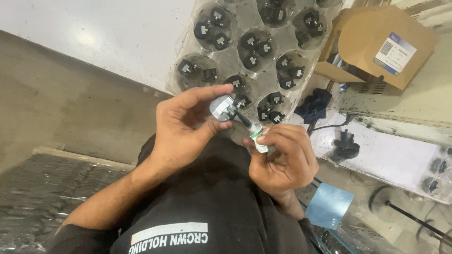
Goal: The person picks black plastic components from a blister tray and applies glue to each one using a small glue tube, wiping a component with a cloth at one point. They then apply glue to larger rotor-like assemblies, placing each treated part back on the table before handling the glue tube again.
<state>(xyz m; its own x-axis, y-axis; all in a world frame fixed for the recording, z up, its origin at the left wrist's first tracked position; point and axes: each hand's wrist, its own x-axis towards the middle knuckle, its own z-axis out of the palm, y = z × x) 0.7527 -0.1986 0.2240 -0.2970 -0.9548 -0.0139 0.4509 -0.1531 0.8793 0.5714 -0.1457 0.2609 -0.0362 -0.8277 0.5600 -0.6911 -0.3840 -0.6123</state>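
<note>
Head view: a tan cardboard box (376, 44) sits at the far right, flaps open, with a white rectangular label (394, 54) edged in blue on its near-right face. A clear plastic blister tray (235, 59) lies far centre, its round cells holding small black parts (253, 49). A light blue square sheet (328, 205) lies near right.

The left hand (181, 127) is closed in a pinch — thumb and forefinger clamp a small grey-and-black component (225, 108). The right hand (282, 157) is closed around a white applicator tube with a green band (257, 136). The tube's long axis runs diagonally; its dark nozzle points far-left, touching the component. The tube protrudes from the far side of the right fingers, just right of the left thumb.
</note>
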